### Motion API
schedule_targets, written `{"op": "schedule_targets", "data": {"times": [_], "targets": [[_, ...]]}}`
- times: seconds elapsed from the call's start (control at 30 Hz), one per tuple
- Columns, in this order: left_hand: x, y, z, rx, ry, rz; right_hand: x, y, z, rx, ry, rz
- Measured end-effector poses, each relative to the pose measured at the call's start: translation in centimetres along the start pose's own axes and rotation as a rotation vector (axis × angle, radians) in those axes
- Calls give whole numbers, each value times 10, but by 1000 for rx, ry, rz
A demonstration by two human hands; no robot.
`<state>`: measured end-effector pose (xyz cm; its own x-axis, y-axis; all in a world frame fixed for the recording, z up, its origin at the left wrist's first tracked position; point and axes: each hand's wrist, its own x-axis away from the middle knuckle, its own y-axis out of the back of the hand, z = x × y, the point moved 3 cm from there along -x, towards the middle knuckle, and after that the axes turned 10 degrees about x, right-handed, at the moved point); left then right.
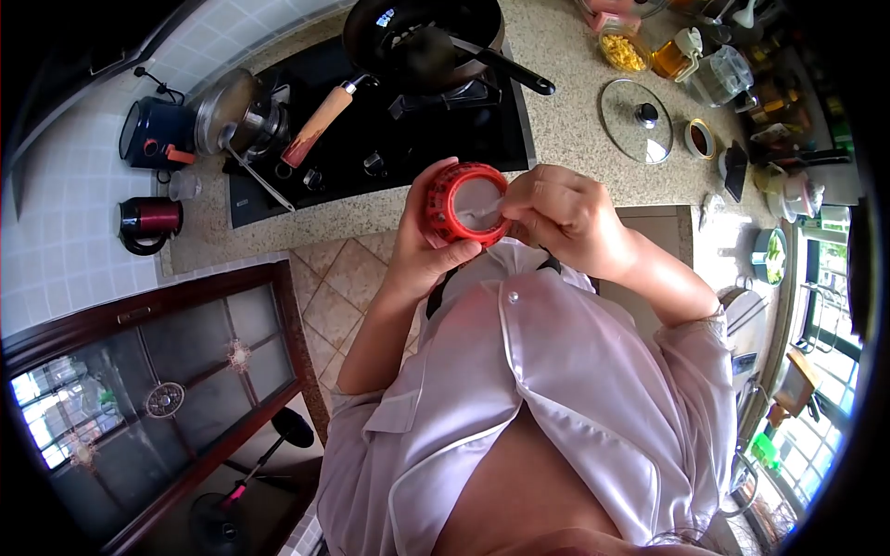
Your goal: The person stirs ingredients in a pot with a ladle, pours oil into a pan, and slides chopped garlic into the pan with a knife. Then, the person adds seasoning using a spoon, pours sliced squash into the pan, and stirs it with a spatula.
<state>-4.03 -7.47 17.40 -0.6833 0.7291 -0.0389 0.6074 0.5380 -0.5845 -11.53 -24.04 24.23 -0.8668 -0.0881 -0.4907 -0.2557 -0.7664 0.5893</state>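
A round red container (445, 206) with a patterned side and a pale, whitish content sits in my left hand (414, 232), tilted so its opening faces me. Fingers of that hand wrap round its left side and the thumb presses its lower rim. My right hand (570, 218) is pinched at the container's right rim, on a small clear piece, seemingly a spoon handle, that reaches into the opening. Behind both hands lies the black stove (389, 139), with a black wok (422, 46) on its right burner.
At the back left stands a pot (222, 111). A glass lid (636, 120), a small bowl of dark sauce (699, 138), a bowl of yellow pieces (623, 51) and an oil bottle (674, 57) are on the right counter. The wok's handle points right.
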Motion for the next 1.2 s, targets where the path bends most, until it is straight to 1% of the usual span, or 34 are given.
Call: {"op": "schedule_targets", "data": {"times": [0.03,0.1,0.23,0.4,0.5,0.53,0.6,0.9,1.2], "targets": [[-1,0,0,-2,3,0,0,0,0,-2,-2,-3],[-4,-2,2,18,23,-7,0,2,-6,-40,-207,-12],[-8,-4,5,61,30,-19,-2,6,-16,-5,-193,-66],[-12,-2,9,145,55,-40,-6,11,-19,29,-124,-123],[-15,-1,11,153,53,-55,-8,13,-24,6,-174,-148],[-17,2,13,152,50,-54,-9,14,-26,7,-170,-149],[-19,8,18,18,33,-38,-10,16,-28,45,-135,-152],[-24,3,19,24,40,-49,-8,19,-32,101,-75,-156],[-26,5,25,33,85,-57,-5,20,-39,70,-145,-174]]}}
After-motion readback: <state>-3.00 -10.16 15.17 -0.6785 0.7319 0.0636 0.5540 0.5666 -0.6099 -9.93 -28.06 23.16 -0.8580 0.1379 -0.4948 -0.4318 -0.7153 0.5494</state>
